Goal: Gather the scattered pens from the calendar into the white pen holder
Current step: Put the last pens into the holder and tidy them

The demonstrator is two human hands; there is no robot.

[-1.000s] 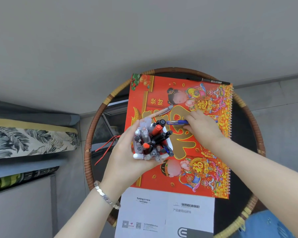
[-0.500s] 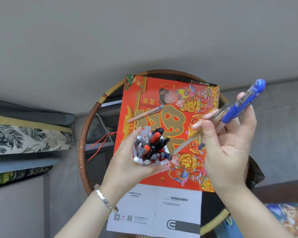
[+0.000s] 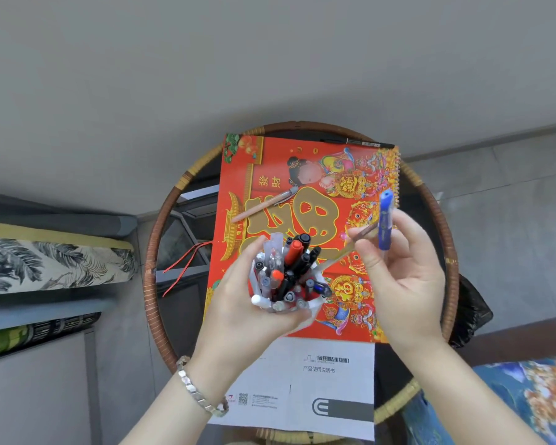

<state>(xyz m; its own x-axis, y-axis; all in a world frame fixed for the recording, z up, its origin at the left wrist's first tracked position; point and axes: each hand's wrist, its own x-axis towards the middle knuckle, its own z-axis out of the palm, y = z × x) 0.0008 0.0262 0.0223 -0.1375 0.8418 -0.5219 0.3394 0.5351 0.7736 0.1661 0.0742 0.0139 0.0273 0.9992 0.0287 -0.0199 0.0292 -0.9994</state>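
Note:
My left hand (image 3: 247,316) grips the white pen holder (image 3: 315,303), crammed with several pens, above the lower middle of the red calendar (image 3: 331,207). To its right, my right hand (image 3: 405,274) holds a blue pen (image 3: 385,220) nearly upright together with a thin brownish pen (image 3: 363,234) that slants down toward the holder. On the calendar a pinkish pen (image 3: 264,204) lies diagonally at upper left. A black pen (image 3: 363,142) rests along the calendar's far edge.
The calendar lies on a round table with a woven rattan rim (image 3: 151,271). A white printed sheet (image 3: 302,387) sits below it. Red cords (image 3: 187,264) trail off the left side. A leaf-patterned cushion (image 3: 45,261) is at left, a dark bag (image 3: 472,309) at right.
My right hand lifted the blue and brownish pens off the calendar, then swung them in toward the holder; the blue pen now stands more upright. The holder stayed in my left hand.

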